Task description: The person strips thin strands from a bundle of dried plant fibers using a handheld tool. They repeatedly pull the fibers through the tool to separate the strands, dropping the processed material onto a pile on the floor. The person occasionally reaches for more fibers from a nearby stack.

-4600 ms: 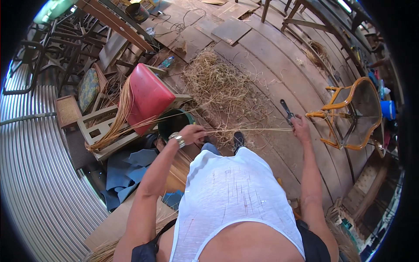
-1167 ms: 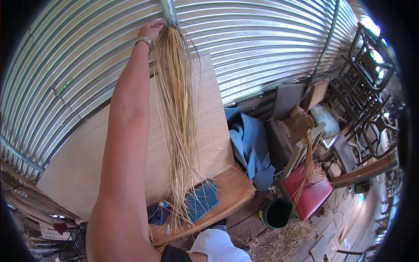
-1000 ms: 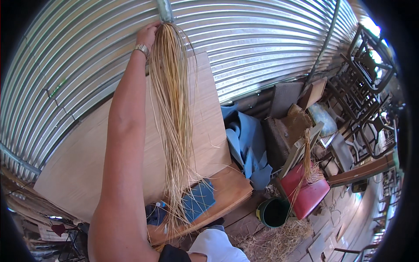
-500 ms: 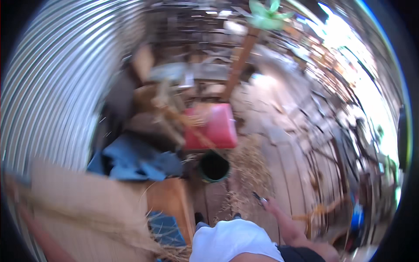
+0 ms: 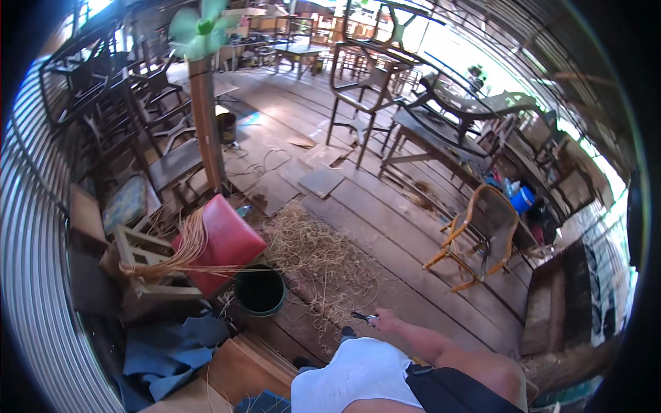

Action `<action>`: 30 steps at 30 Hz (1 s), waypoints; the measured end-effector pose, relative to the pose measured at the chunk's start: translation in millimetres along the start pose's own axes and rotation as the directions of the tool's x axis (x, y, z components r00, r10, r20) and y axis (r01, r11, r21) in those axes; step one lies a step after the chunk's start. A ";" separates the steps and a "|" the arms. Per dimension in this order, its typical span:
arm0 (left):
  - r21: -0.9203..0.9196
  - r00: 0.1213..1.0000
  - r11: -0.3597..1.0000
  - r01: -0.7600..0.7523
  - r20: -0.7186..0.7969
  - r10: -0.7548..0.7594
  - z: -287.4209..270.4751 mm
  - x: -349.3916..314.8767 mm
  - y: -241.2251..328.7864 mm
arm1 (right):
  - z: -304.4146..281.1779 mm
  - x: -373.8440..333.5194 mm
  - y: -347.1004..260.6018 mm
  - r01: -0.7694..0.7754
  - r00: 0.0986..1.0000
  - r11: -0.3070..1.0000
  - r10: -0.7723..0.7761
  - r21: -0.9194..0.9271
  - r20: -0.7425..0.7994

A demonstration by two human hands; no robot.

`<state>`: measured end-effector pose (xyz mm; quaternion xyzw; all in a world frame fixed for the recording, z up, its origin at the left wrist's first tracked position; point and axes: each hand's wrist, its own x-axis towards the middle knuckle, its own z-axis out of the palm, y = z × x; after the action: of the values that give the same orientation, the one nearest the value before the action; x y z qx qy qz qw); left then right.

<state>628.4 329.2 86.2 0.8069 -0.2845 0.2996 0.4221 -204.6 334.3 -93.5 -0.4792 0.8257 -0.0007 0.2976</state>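
Note:
My right hand (image 5: 387, 319) is closed round a small plier-like hand tool (image 5: 365, 317) with a dark tip, held low over the plank floor. Left of it, a tangled heap of pale cane strips (image 5: 317, 258) lies on the boards. A dark green bucket (image 5: 281, 301) stands beside the heap. Just past the bucket, a red padded seat (image 5: 231, 241) is tilted, with a bundle of long cane strands (image 5: 193, 244) draped across it and over the bucket's rim. My left hand is out of the picture.
A wooden post (image 5: 204, 124) with a green fan (image 5: 200, 31) rises beyond the seat. At right stand a rattan chair (image 5: 492, 227) and a bench (image 5: 441, 144) loaded with chair frames. Blue cloth (image 5: 165, 351) and a wooden board (image 5: 251, 365) lie at lower left.
The view has swung to the right, bringing the rattan chair and bench into clear sight. The left forearm has left the picture. My right hand still grips the tool.

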 end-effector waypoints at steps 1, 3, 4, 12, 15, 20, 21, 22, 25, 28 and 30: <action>-0.040 0.997 0.999 -0.009 0.083 0.012 11.8 -28.1 20.3 | 2.6 0.1 7.8 -0.001 1.000 1.000 0.000 -0.024 -0.025; -0.112 0.971 0.994 -0.007 0.237 0.034 34.2 -79.3 56.4 | 3.4 1.2 21.3 -0.050 0.998 0.997 0.051 0.052 -0.026; -0.141 0.949 0.990 0.006 0.312 0.039 43.1 -103.3 71.7 | 2.9 0.8 26.9 -0.074 0.997 0.994 0.077 0.086 -0.024; -0.203 0.737 0.976 0.080 0.672 0.079 67.1 -234.2 136.6 | -12.5 14.8 42.9 -0.080 0.994 0.975 0.093 0.205 -0.054; -0.191 0.672 0.976 0.105 0.737 0.072 67.9 -263.4 143.9 | -24.7 14.4 34.6 -0.088 0.993 0.966 0.106 0.242 -0.058; -0.163 0.574 0.977 0.138 0.817 0.055 63.8 -306.7 146.8 | -35.0 13.4 37.7 -0.061 0.992 0.979 0.081 0.195 -0.097; -0.162 0.556 0.976 0.147 0.829 0.054 62.3 -314.2 146.9 | -32.1 15.4 42.3 -0.076 0.990 0.980 0.095 0.182 -0.102; -0.160 0.541 0.975 0.154 0.840 0.052 63.7 -319.8 147.9 | -29.2 17.8 47.2 -0.090 0.988 0.982 0.109 0.168 -0.107; -0.144 0.484 0.975 0.167 0.874 0.047 62.3 -338.8 146.9 | -14.6 16.5 68.1 -0.063 0.982 0.993 0.079 0.096 -0.172; -0.119 0.432 0.974 0.195 0.902 0.024 60.3 -356.8 142.9 | -14.8 10.0 71.4 -0.132 0.984 0.972 0.153 0.195 -0.095; -0.091 0.396 0.973 0.211 0.918 0.000 60.5 -369.4 140.0 | -32.8 -7.2 51.4 -0.142 0.984 0.972 0.159 0.185 -0.080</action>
<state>300.2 286.4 -137.6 0.8104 -0.4441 -0.2464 0.2920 -258.8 358.4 -77.6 -0.3859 0.8695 -0.0746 0.2990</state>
